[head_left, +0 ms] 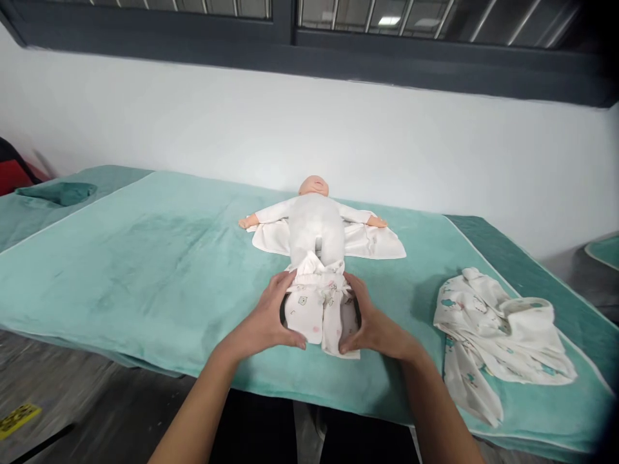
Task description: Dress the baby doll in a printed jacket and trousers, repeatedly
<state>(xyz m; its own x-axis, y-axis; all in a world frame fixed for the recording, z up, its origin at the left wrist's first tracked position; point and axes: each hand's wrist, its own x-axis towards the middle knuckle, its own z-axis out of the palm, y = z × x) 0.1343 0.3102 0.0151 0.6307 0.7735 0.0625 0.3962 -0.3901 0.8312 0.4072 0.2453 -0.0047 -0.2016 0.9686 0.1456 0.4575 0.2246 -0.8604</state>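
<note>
A baby doll [316, 216] with a white cloth body lies face up, its head toward the wall and its arms spread. Under its arms lies a spread white baby top [377, 241]. White printed baby pants [304, 312] cover the lower part of its legs, with the waistband bunched around them; the feet are hidden. My left hand [275, 316] curves around the left side of the pants, fingers at the waistband and thumb near the hem. On the opposite side, my right hand [370, 319] grips the pants the same way, its thumb against the right leg.
A teal cloth [145, 270] covers the bed under the doll. At the right lies a crumpled white printed baby garment [503, 341]. Behind the bed rises a white wall [232, 122] below a dark window frame [285, 51]. A red item [12, 177] stands at the far left.
</note>
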